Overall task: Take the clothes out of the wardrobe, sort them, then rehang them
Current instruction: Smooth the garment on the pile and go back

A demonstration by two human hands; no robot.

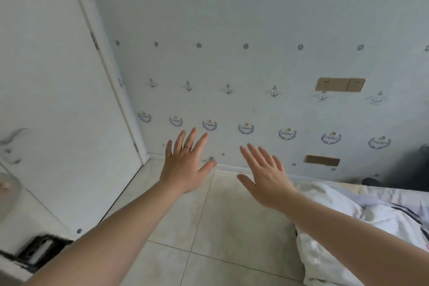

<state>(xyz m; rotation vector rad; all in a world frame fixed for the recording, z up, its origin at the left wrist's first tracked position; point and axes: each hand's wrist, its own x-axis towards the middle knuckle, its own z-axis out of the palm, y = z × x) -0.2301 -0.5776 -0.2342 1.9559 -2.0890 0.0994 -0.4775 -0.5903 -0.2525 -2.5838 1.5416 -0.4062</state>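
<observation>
I view an anchor-patterned wall (255,65), a white door (46,76) left, tiled floor (220,227), crumpled white fabric (336,216) on the bed (392,193) right, clothes or bedding I cannot tell. Left hand (185,165) and right hand (267,181): fingers spread, holding nothing.

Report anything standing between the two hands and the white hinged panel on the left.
Nothing visible does. The left hand and right hand hover open over floor tiles, the white panel just left of them. No clothes show; whether the panel is the wardrobe's is unclear.
</observation>
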